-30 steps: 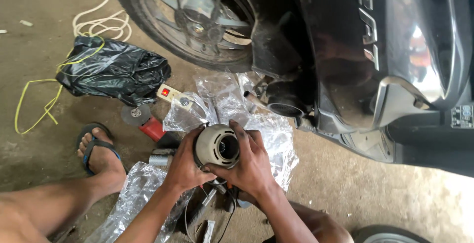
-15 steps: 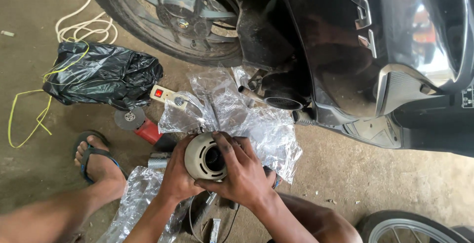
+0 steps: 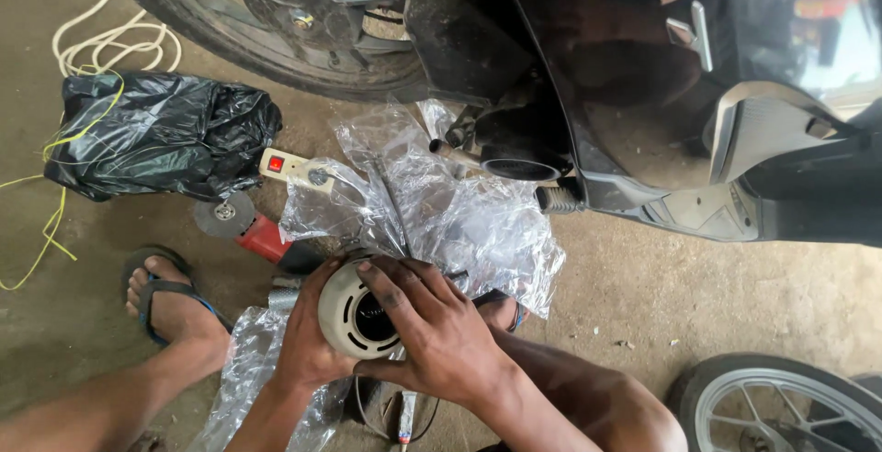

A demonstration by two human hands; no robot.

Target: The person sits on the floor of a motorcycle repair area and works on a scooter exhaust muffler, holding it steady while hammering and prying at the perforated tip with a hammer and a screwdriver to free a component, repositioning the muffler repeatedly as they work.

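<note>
— What's in your grip?

— A round grey metal part (image 3: pixel 360 316), both hands closed on it: my left hand (image 3: pixel 310 342) cups its side, my right hand (image 3: pixel 439 334) covers its face.

— Where is it?

— Just above the clear plastic sheet (image 3: pixel 459 218) on the floor, near the black scooter (image 3: pixel 597 66).

A stained concrete floor (image 3: pixel 717 287) carries everything. On it lie a crumpled black plastic bag (image 3: pixel 156 144), a coil of white rope (image 3: pixel 101 43) and a loose yellow cord (image 3: pixel 50 222). Beside the bag sits a white power strip (image 3: pixel 292 169), and just below it a red angle grinder (image 3: pixel 243 227). Clear plastic sheeting (image 3: pixel 459 222) spreads in the middle. A sandalled foot (image 3: pixel 170 305) rests flat, and two motorcycle wheels (image 3: pixel 266 39) (image 3: pixel 781 406) stand at the edges.
</note>
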